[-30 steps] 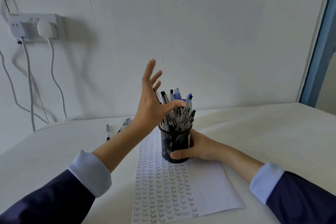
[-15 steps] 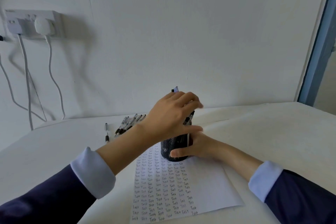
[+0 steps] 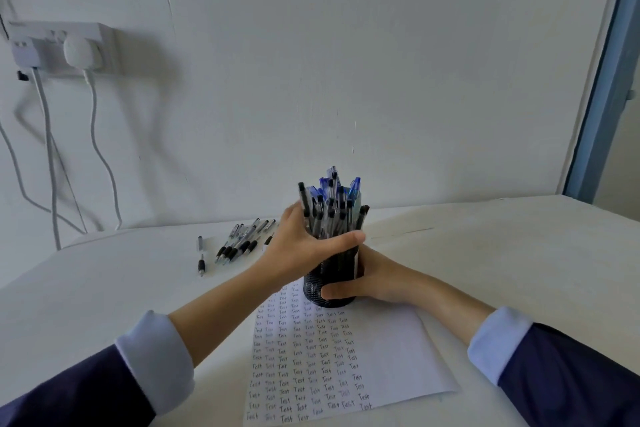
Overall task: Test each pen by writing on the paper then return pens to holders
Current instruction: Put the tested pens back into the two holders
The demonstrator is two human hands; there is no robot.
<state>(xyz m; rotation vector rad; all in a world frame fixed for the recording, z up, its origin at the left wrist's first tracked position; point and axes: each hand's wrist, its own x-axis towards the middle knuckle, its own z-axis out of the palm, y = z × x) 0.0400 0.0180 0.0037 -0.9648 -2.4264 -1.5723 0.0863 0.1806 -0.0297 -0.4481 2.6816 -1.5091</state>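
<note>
The paper [image 3: 391, 357] carries rows of the word "Test". The left hand [image 3: 298, 250] clasps the pens [image 3: 329, 208]; the right hand [image 3: 374, 279] grips the holder [image 3: 322, 282].

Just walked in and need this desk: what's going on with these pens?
A person's right hand grips a black mesh holder near its base, while the left hand wraps around the pens packed in it. The holder stands on the far end of a paper covered in rows of "Test". A few loose pens lie on the table to its left.
</note>
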